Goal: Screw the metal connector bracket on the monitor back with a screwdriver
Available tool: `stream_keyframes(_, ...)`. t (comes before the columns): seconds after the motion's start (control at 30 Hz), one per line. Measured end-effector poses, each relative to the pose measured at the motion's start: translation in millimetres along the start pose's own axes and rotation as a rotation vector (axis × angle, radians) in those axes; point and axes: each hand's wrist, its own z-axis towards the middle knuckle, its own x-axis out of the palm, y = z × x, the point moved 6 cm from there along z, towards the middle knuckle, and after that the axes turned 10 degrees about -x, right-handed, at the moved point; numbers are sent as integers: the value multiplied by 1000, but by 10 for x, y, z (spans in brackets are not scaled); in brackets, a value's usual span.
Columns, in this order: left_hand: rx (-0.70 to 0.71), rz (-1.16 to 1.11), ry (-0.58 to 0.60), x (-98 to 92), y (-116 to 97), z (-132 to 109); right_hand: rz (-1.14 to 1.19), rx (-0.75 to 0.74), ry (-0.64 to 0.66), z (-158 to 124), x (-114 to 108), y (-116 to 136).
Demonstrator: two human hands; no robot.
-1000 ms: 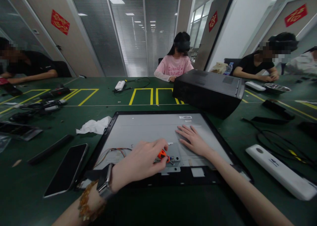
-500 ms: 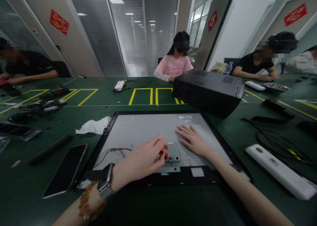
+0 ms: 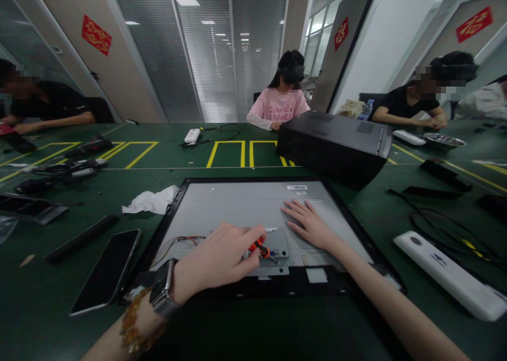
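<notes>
My left hand is closed around the orange and black handle of a screwdriver. The tool's short shaft points down to the right, at the edge of a metal bracket on a grey display panel with a black frame. Whether its tip sits in a screw is too small to tell. Flat on the panel, fingers spread, lies my right hand, holding nothing. Thin coloured wires run over the panel's left part, partly covered by my left hand.
Left of the panel lie a phone, a black strip and a crumpled tissue. Behind it stands a large black casing. A white power bank-like device and black cables are at right. Several people sit around the table.
My left hand has shifted slightly left and turned around the screwdriver, showing more of its handle. My right hand stays in place.
</notes>
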Motion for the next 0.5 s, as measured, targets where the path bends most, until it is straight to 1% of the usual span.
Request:
stream_keyframes(0.1,-7,38,-8,43,35,13,-4,0,2,1,1,3)
stream_keyframes(0.2,9,29,-35,81,46,36,-10,2,10,2,-3,12)
stream_keyframes(0.3,26,-4,-73,92,31,55,-10,7,13,4,-14,21)
stream_keyframes(0.43,33,-37,-89,107,2,70,-15,9,22,9,-24,28)
stream_keyframes(0.5,35,-25,-129,102,4,71,-15,10,28,11,-25,29)
